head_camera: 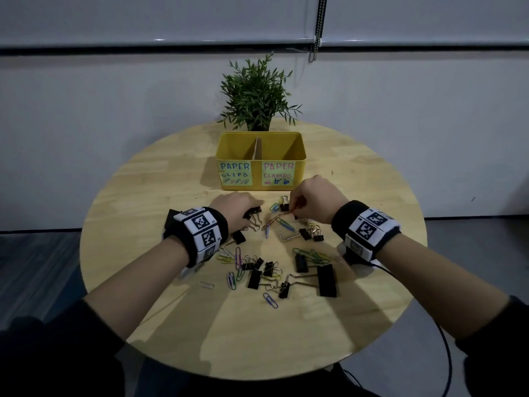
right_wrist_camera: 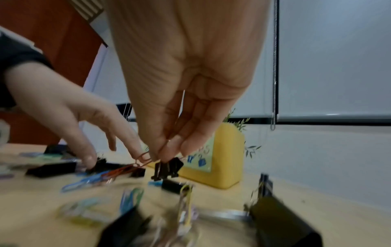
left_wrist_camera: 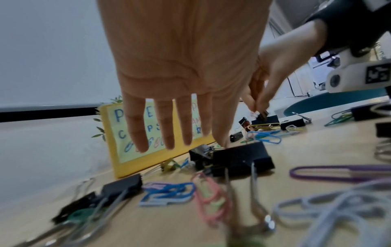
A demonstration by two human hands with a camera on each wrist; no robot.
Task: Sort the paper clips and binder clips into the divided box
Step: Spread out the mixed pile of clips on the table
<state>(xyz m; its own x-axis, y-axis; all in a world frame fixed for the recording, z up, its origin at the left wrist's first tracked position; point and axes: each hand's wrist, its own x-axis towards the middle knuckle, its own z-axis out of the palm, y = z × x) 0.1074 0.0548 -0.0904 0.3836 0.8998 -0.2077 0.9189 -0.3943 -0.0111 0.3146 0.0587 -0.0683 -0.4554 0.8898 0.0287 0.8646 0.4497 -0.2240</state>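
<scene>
The yellow divided box [head_camera: 261,144] stands at the back of the table, labelled PAPER CLIPS on the left and PAPER CLAMPS on the right. In front of it, paper clips and black binder clips lie scattered. My left hand [head_camera: 243,203] hovers low with its fingers straight, and the thumb tip touches a black binder clip [left_wrist_camera: 241,158]. My right hand [right_wrist_camera: 169,150] pinches a small black binder clip [right_wrist_camera: 168,168] just above the table. An orange paper clip [right_wrist_camera: 142,158] hangs at the same fingertips. What lies inside the box is hidden.
A potted plant [head_camera: 259,93] stands right behind the box. Near the table's front lie a large black binder clip [head_camera: 326,279], several smaller ones [head_camera: 254,277] and coloured paper clips [head_camera: 270,300]. The round wooden table [head_camera: 160,173] ends close by on every side.
</scene>
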